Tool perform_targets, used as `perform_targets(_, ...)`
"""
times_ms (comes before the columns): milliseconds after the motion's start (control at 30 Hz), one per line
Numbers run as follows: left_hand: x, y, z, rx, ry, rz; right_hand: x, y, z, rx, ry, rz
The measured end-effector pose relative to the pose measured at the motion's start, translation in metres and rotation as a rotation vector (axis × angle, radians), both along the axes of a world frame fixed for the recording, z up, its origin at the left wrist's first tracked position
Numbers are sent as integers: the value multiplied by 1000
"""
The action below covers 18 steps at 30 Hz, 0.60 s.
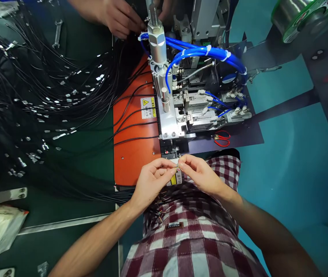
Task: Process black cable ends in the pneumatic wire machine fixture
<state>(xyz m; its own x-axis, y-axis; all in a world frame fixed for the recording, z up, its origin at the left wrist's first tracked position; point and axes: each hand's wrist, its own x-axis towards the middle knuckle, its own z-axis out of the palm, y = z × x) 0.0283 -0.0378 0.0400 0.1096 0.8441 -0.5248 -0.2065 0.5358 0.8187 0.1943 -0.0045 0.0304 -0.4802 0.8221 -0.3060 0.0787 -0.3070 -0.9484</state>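
Note:
My left hand (155, 177) and my right hand (197, 173) meet fingertip to fingertip at the near end of the machine. Both are closed in a pinch on thin coloured wires (177, 167), whose ends are mostly hidden by the fingers. Just beneath my fingers is a yellow and white label (176, 178). Beyond them stands the metal machine (168, 123), with several black cables (136, 137) running into its left side across an orange plate (135, 165). A bundle of black cables (106, 197) lies left of my left wrist, and bare wire ends show near my lap.
Red-handled cutters (222, 138) lie right of the machine. Blue air hoses (207, 52) arch over it. A heap of black cables (74, 88) covers the left table beside a wrench (57, 34). Another person's hand (122, 17) works at the far end. A solder spool (296, 17) hangs upper right.

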Motion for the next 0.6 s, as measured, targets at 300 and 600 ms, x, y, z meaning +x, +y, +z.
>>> perform_targets(300, -1, -2, -4, -29, -24, -6, -9, -20, -7, 62, -69, -178)
perform_targets(600, 2, -3, -4, -38, -22, -2, -13, -27, -7, 150, -105, -217)
